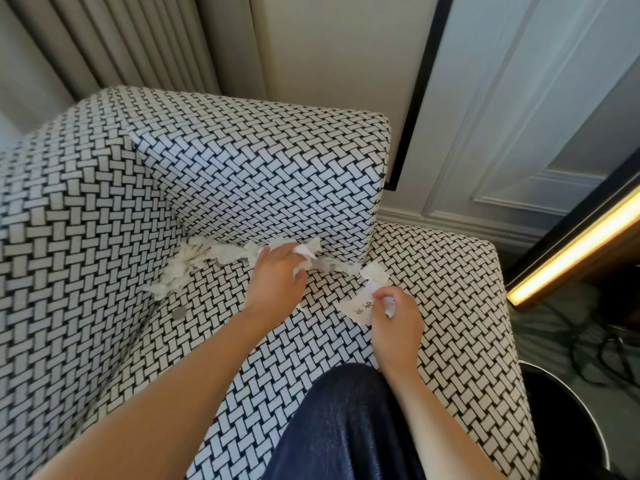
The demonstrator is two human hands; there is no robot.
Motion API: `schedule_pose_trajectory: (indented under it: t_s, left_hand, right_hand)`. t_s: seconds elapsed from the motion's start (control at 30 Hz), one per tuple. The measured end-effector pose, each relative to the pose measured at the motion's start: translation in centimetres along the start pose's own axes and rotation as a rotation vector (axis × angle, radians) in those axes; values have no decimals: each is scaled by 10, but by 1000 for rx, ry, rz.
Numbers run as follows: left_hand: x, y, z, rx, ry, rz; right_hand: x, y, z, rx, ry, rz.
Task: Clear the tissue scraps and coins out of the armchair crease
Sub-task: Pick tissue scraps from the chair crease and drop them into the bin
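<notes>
Along the crease of the armchair (259,174), running left to right: tissue scraps (214,253), mostly leftward. Pinching a wad (305,252) with left hand (277,277), the nearer; clutching paper bits (360,306) in right hand (398,322). Coin (179,312) further left, on seat (440,271).

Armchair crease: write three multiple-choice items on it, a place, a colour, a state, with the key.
1. Where does the coin lie?
A. On the seat, left of the left hand
B. On the floor
C. On top of the armrest

2. What colour is the armchair fabric?
A. Plain red
B. Black-and-white weave
C. Green stripes

3. What are the hands doing?
A. Both lie flat
B. Both hang empty
C. Both hold paper

Key: 1 A, it rests on the seat by the side panel; 2 B, the weave shows all over; 3 C, the left hand grips tissue scraps at the crease, the right hand pinches a printed slip.
</notes>
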State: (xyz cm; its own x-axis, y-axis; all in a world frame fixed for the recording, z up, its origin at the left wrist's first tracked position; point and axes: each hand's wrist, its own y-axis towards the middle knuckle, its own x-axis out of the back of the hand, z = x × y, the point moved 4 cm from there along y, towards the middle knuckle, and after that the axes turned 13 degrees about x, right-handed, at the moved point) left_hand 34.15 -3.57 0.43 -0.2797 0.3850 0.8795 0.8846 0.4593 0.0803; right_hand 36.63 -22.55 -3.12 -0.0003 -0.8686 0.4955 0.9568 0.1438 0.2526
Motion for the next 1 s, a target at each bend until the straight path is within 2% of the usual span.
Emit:
schedule_pose_trajectory:
  t_s: [0.07, 0.17, 0.27, 0.37, 0.5, 0.67, 0.77, 0.87, 1.0]
  left_hand:
    - [7, -2, 4, 58, -90, -51]
    - [15, -6, 7, 55, -148, -86]
    - [25, -15, 0, 39, -218, -85]
    - [34, -23, -8, 35, -229, -54]
    - [50, -31, -23, 24, -285, -40]
    - [61, -36, -39, 176, -473, 142]
    - [64, -37, -49, 194, -575, 206]
    - [65, -35, -53, 261, -646, 194]
    - [65, -37, -60, 266, -603, 172]
  right_hand:
    - [1, -1, 1, 38, -24, 3]
    - [7, -4, 4, 69, -33, -10]
    - [15, -9, 4, 0, 28, -4]
    - [15, -14, -1, -75, 43, 58]
    - [18, -19, -5, -61, -52, 143]
    - [31, -28, 3, -73, 14, 215]
    - [38, -35, 6, -85, 69, 219]
    - [46, -38, 8, -52, 58, 199]
    - [58, -39, 3, -35, 14, 147]
